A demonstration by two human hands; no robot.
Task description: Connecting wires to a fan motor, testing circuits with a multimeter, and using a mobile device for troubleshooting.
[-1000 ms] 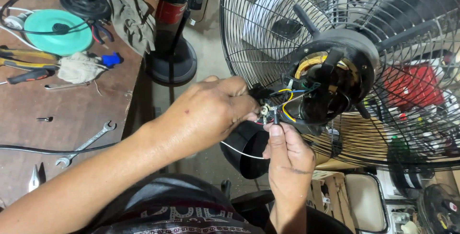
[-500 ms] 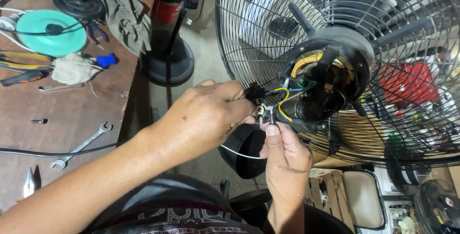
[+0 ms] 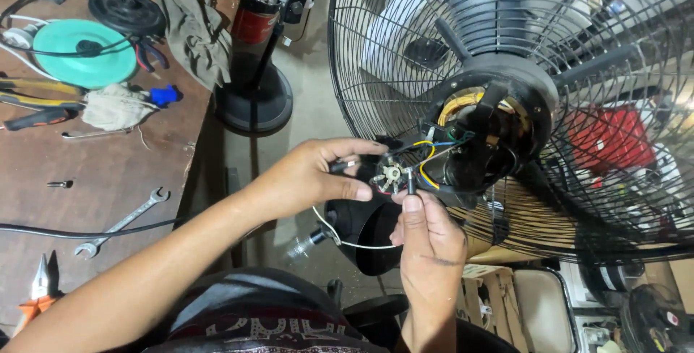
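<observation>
While the head view shows both hands at the back of the fan motor housing (image 3: 499, 121), the left hand (image 3: 318, 179) now has its fingers pinched around a small round switch part (image 3: 389, 174), which a second ago lay hidden under the knuckles. The right hand (image 3: 426, 234) grips a thin dark tool (image 3: 410, 179), tip touching that part. Yellow, blue and black wires (image 3: 426, 158) run from it into the housing. On the workbench (image 3: 108, 179), far left, a spanner (image 3: 123, 221) lies untouched. Exposure of the part suggests work on its terminals is under way.
</observation>
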